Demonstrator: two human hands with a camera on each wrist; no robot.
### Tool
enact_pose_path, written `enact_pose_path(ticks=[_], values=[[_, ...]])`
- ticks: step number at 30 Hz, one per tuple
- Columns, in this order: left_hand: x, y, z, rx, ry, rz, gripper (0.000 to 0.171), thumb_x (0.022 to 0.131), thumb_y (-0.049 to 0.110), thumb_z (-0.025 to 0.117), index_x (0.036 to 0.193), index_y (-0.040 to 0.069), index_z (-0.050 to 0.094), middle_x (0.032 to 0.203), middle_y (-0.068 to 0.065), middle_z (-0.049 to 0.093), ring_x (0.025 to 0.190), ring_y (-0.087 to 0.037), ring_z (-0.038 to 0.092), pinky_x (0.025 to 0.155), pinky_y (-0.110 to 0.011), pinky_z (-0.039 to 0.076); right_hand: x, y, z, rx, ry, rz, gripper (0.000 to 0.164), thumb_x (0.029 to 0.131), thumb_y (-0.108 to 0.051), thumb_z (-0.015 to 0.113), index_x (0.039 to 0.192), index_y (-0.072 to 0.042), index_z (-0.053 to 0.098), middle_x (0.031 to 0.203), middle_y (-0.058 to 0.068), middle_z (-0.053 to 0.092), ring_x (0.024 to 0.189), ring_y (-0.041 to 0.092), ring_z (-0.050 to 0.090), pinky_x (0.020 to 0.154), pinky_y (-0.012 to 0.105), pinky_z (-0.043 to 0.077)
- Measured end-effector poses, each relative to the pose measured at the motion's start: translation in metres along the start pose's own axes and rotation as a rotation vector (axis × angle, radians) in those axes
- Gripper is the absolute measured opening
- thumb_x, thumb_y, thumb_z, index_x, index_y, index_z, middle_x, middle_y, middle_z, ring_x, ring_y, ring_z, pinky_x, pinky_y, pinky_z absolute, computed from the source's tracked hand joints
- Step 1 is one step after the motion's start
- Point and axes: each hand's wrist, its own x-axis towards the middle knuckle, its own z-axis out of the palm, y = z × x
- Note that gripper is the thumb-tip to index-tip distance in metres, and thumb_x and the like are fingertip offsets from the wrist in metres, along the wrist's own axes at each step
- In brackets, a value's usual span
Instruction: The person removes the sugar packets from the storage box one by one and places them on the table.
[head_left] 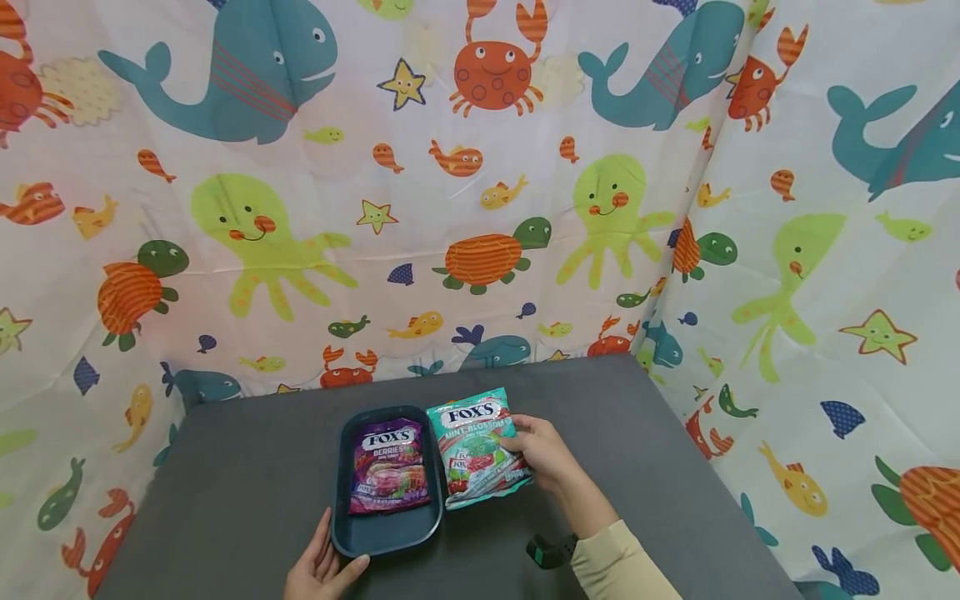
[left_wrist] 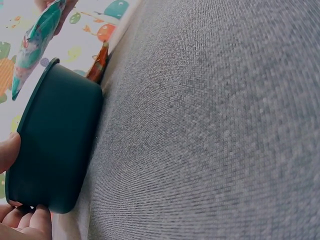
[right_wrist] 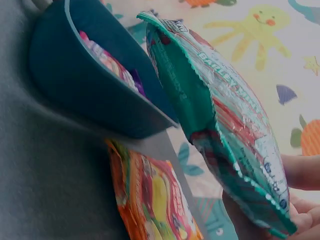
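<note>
On the grey desk (head_left: 247,475), my left grip (head_left: 321,568) holds a deep dark-blue rectangular tray (head_left: 386,535) at its near-left corner. My nearer, right grip (head_left: 551,458) pinches a glossy mint-green plastic bag (head_left: 476,454), raised just right of it, long axes roughly parallel; the tray wall separates that from the purple plastic bag (head_left: 390,475) inside. An orange plastic packet (right_wrist: 155,200) lies beneath.

A flat gray surface (head_left: 240,475) with a woven top is under the left hand (head_left: 324,560) and the right hand (head_left: 547,458). Past the hands hangs a pinkish-white cloth (head_left: 420,192) with blue whales (head_left: 262,75), orange crabs (head_left: 491,75), turtles (head_left: 483,258), green octopuses (head_left: 251,221) and stars (head_left: 405,85). A matching side cloth (head_left: 847,275) is to the right of the hands. The light is soft.
</note>
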Motion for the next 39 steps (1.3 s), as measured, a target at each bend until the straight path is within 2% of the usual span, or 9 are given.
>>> enact_pose_path(ticks=[6, 15, 19, 27, 35, 39], values=[[0.0, 0.0, 0.0, 0.001, -0.002, -0.001, 0.11, 0.073, 0.031, 0.082, 0.154, 0.015, 0.009, 0.157, -0.016, 0.01, 0.143, -0.035, 0.017, 0.108, -0.038, 0.031, 0.003, -0.002, -0.019, 0.005, 0.112, 0.018, 0.042, 0.094, -0.012, 0.057, 0.133, -0.002, 0.049, 0.108, 0.014, 0.065, 0.083, 0.02, 0.067, 0.071, 0.033, 0.06], [-0.003, 0.003, 0.0, -0.011, 0.003, 0.002, 0.11, 0.074, 0.029, 0.082, 0.154, 0.014, 0.007, 0.157, -0.017, 0.008, 0.142, -0.036, 0.017, 0.108, -0.039, 0.03, 0.01, 0.002, -0.044, 0.003, 0.207, 0.033, 0.044, 0.094, -0.012, 0.056, 0.136, -0.004, 0.047, 0.111, 0.016, 0.063, 0.083, 0.02, 0.067, 0.069, 0.033, 0.059], [-0.002, 0.002, 0.001, -0.025, -0.006, 0.006, 0.11, 0.074, 0.028, 0.082, 0.154, 0.015, 0.008, 0.158, -0.015, 0.008, 0.143, -0.035, 0.016, 0.108, -0.038, 0.03, 0.012, 0.002, -0.057, -0.016, 0.23, 0.028, 0.044, 0.096, -0.012, 0.054, 0.138, -0.004, 0.045, 0.115, 0.018, 0.062, 0.084, 0.02, 0.066, 0.07, 0.033, 0.059], [0.0, 0.001, 0.002, -0.038, 0.006, 0.007, 0.11, 0.073, 0.027, 0.083, 0.154, 0.014, 0.009, 0.157, -0.017, 0.009, 0.142, -0.036, 0.017, 0.108, -0.039, 0.03, 0.023, 0.001, -0.085, -0.058, 0.287, 0.083, 0.047, 0.096, -0.017, 0.054, 0.141, -0.008, 0.042, 0.121, 0.017, 0.058, 0.085, 0.019, 0.065, 0.07, 0.031, 0.058], [0.001, -0.005, 0.001, -0.078, -0.007, -0.016, 0.11, 0.074, 0.027, 0.082, 0.154, 0.017, 0.007, 0.158, -0.014, 0.008, 0.143, -0.036, 0.016, 0.109, -0.039, 0.03, 0.031, 0.009, -0.104, -0.103, 0.286, 0.087, 0.049, 0.098, -0.016, 0.05, 0.144, -0.007, 0.038, 0.123, 0.019, 0.055, 0.084, 0.019, 0.065, 0.068, 0.032, 0.058], [0.003, -0.004, 0.001, -0.055, 0.0, 0.007, 0.108, 0.074, 0.029, 0.082, 0.154, 0.016, 0.01, 0.157, -0.017, 0.011, 0.142, -0.038, 0.02, 0.108, -0.042, 0.03, 0.034, 0.012, -0.112, -0.121, 0.299, 0.087, 0.05, 0.098, -0.016, 0.049, 0.145, -0.006, 0.036, 0.126, 0.02, 0.054, 0.086, 0.018, 0.063, 0.069, 0.031, 0.057]])
